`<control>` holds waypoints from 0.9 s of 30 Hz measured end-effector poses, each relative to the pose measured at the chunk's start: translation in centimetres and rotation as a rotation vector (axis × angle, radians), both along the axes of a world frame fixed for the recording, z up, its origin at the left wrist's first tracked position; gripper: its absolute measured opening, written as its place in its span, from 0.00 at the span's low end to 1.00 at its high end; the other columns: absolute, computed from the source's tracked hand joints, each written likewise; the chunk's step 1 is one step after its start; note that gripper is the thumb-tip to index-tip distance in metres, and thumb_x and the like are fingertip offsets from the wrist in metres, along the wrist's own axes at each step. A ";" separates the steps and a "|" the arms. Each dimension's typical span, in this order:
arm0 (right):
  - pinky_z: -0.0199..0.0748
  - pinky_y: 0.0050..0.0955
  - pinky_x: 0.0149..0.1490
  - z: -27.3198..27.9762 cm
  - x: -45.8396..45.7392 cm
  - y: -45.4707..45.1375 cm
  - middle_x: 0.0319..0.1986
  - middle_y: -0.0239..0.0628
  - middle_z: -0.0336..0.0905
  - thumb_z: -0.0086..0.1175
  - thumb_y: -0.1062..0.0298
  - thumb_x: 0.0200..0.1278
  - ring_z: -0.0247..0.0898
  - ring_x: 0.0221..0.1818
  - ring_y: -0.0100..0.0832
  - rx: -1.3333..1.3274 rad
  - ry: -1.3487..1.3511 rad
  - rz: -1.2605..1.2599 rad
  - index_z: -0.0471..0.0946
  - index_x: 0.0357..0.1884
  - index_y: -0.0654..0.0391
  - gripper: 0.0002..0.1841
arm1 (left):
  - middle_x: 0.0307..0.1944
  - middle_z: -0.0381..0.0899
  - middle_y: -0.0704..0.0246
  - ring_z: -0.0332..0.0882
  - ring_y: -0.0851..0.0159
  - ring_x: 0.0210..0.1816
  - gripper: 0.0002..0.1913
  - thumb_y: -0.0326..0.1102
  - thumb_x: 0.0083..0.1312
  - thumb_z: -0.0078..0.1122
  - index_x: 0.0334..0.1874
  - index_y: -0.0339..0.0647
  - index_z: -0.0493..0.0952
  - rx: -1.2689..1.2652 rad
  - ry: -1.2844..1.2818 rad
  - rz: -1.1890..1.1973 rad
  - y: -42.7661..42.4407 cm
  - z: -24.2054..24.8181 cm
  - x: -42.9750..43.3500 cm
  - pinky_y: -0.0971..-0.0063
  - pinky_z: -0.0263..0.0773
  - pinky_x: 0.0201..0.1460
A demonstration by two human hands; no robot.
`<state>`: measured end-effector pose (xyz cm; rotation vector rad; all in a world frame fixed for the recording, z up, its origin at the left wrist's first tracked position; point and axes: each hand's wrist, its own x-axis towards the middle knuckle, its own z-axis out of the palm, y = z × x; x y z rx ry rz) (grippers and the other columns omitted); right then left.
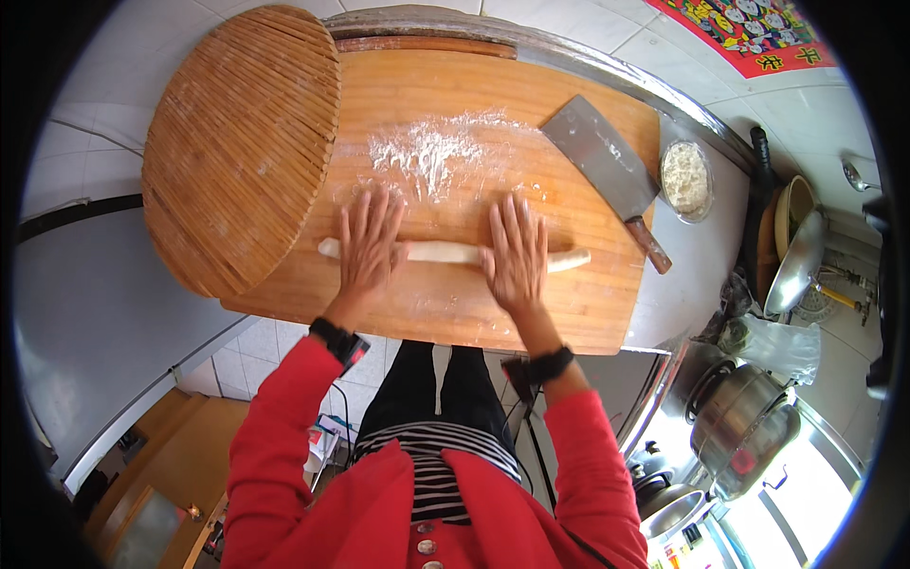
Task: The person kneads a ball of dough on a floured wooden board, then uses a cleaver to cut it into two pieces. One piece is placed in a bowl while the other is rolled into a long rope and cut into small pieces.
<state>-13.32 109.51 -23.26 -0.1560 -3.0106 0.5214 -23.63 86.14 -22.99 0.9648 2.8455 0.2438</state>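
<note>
A long rope of dough (444, 252) lies crosswise on a wooden board (441, 306). My left hand (370, 245) rests flat across it near its left end, fingers spread and pointing away from me. My right hand (516, 249) presses on it in the same way, nearer the right end. The dough shows between my hands and sticks out past both; under the palms it is hidden. Beyond my fingertips, loose white flour (430, 153) is scattered over the board. A cleaver (604, 156) with a wooden handle lies at the right, its handle reaching past the board's edge.
A round slatted tray (245, 149) overlaps the board's left side. A clear bowl of flour (686, 181) stands right of the cleaver. A wooden rod (426, 46) lies along the back edge. Metal pots (739, 419) and a plastic bag (775, 345) are at the lower right.
</note>
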 end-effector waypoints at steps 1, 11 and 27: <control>0.34 0.49 0.77 0.5 2.8 -0.9 0.75 0.43 0.50 0.38 0.50 0.73 0.40 0.78 0.43 -0.024 -0.055 -0.015 0.56 0.75 0.57 0.33 | 0.79 0.45 0.63 0.40 0.51 0.79 0.32 0.46 0.72 0.44 0.76 0.46 0.55 -0.016 -0.018 -0.031 -1.0 0.6 2.0 0.44 0.29 0.77; 0.38 0.50 0.76 -0.9 2.7 3.7 0.75 0.46 0.50 0.35 0.50 0.75 0.43 0.77 0.45 0.077 0.002 -0.156 0.59 0.74 0.57 0.31 | 0.79 0.46 0.63 0.40 0.53 0.79 0.34 0.44 0.67 0.52 0.75 0.48 0.57 0.056 -0.003 -0.119 -3.0 0.4 -0.8 0.45 0.30 0.77; 0.31 0.48 0.78 -0.2 11.7 4.6 0.75 0.48 0.48 0.30 0.47 0.76 0.39 0.78 0.47 0.015 -0.026 -0.140 0.54 0.75 0.59 0.34 | 0.78 0.49 0.61 0.43 0.49 0.78 0.31 0.41 0.67 0.52 0.74 0.48 0.61 0.047 -0.088 0.007 -7.6 1.5 6.2 0.43 0.32 0.77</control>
